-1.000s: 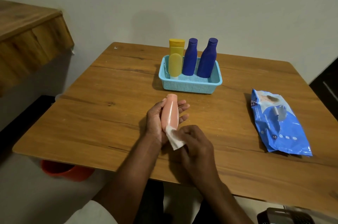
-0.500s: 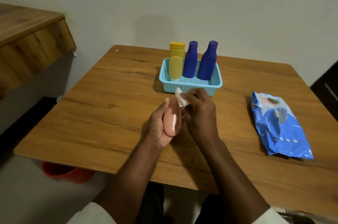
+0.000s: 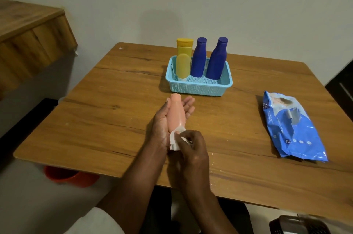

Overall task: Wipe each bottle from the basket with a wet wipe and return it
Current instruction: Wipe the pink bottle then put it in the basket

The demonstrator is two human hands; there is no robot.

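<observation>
Pink bottle (image 3: 175,112) lies along left hand (image 3: 165,119) palm, fingers straight | right hand (image 3: 192,148) fingers pinch wipe (image 3: 175,138) at bottle's near end | basket (image 3: 198,85) beyond bottle

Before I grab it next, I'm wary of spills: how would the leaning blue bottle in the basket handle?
The right blue bottle looks tall and narrow and already leans in the basket, so it probably tips easily. Its smooth plastic may be slippery. It likely holds its shape when gripped.

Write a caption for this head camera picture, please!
Left hand cradles a peach bottle while right hand rubs it with a wet wipe.
</observation>
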